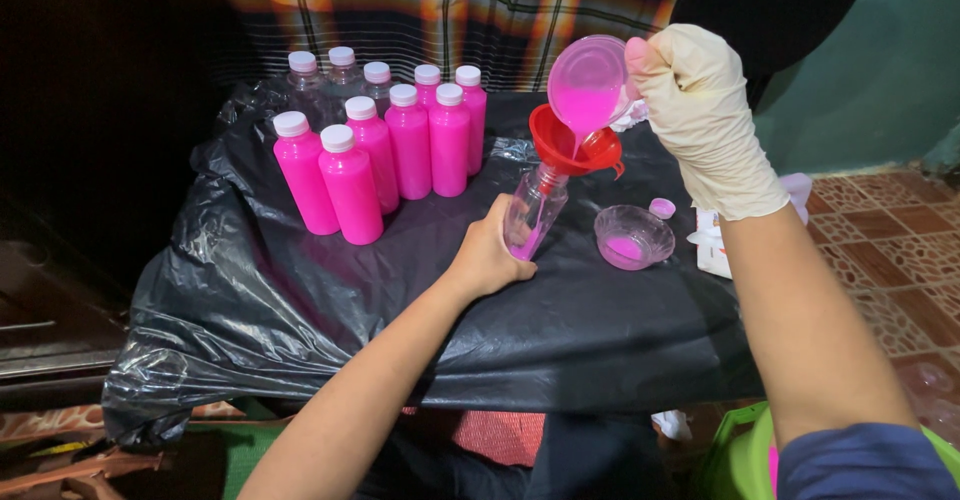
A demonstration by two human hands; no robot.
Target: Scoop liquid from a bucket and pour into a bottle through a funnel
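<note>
Over the black plastic sheet (300,300), your gloved right hand (700,110) grips the tilted cup (590,85), pouring pink liquid through the red funnel (560,145) into the bottle (530,215) grasped by your left hand (490,255); next, judge the fill level and right the cup before overflow

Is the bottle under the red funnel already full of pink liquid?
No. The bottle under the funnel is mostly clear, with pink liquid only near its bottom.

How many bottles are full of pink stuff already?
About seven capped pink bottles look filled. Right hand tips a cup into the red funnel; left hand steadies a nearly empty bottle. About three clear bottles wait behind.
</note>
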